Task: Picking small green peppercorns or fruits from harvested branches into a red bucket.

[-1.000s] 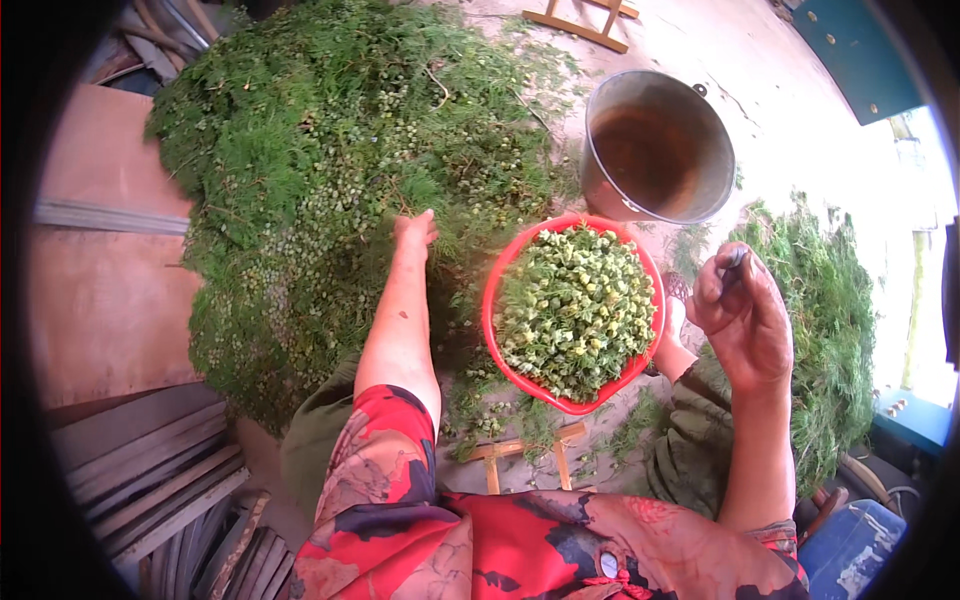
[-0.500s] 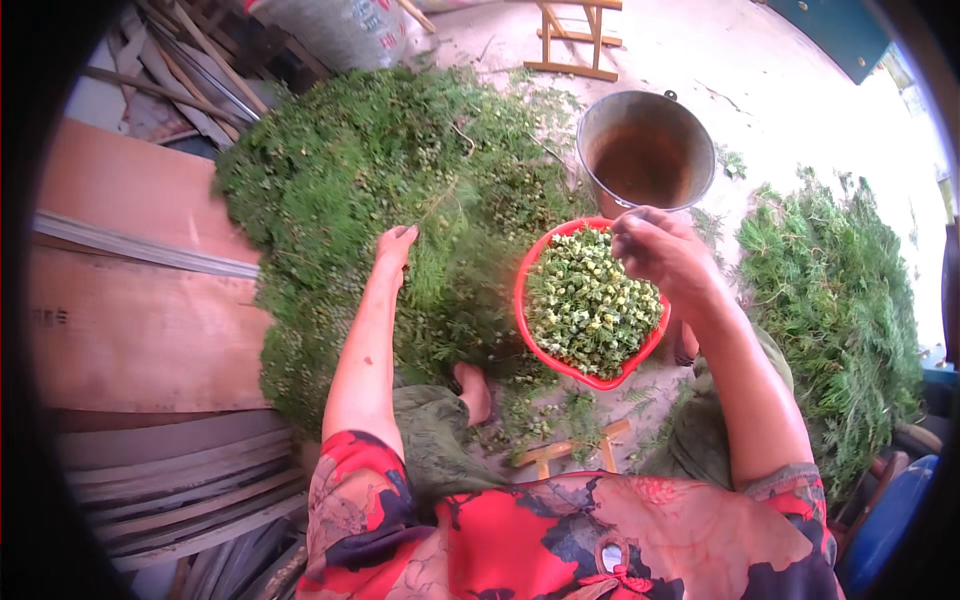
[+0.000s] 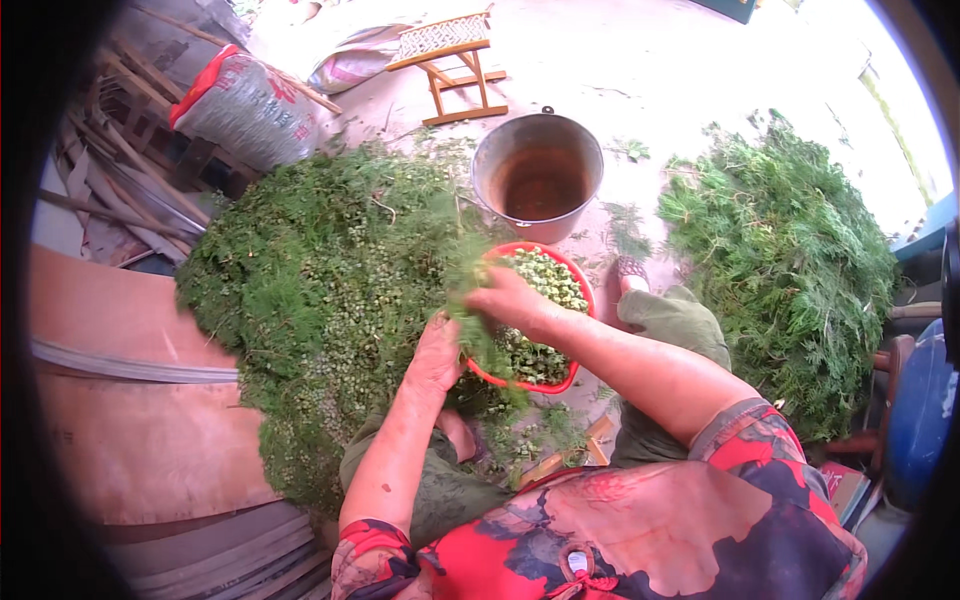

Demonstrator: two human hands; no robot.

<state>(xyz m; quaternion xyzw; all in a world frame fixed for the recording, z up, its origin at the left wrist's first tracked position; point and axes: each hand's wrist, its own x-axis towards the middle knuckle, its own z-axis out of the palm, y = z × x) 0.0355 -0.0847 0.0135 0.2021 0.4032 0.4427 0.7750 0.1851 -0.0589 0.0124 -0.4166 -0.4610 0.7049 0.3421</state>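
My left hand [image 3: 437, 352] is closed around a leafy evergreen sprig [image 3: 484, 345], held upright over the left edge of a red plastic basin [image 3: 548, 388]. My right hand [image 3: 508, 299] reaches across the basin, its fingers closed on the same sprig's foliage; the fingertips are partly hidden and blurred. Small pale green seed cones [image 3: 550, 275] heap up inside the basin. To the left lies a large pile of cone-bearing evergreen branches [image 3: 320, 300], close against my left hand.
A metal bucket [image 3: 540, 180] with a rusty inside stands just beyond the basin. Another pile of green branches [image 3: 780, 270] lies to the right. Farther off are a wooden folding stool [image 3: 445, 45] and a stuffed sack [image 3: 250, 110]. Boards [image 3: 140, 400] line the left; a blue container [image 3: 920, 410] sits at right.
My right hand has come left from the basin's far right side onto the sprig. My left hand has brought a sprig from the pile to the basin. The view has shifted.
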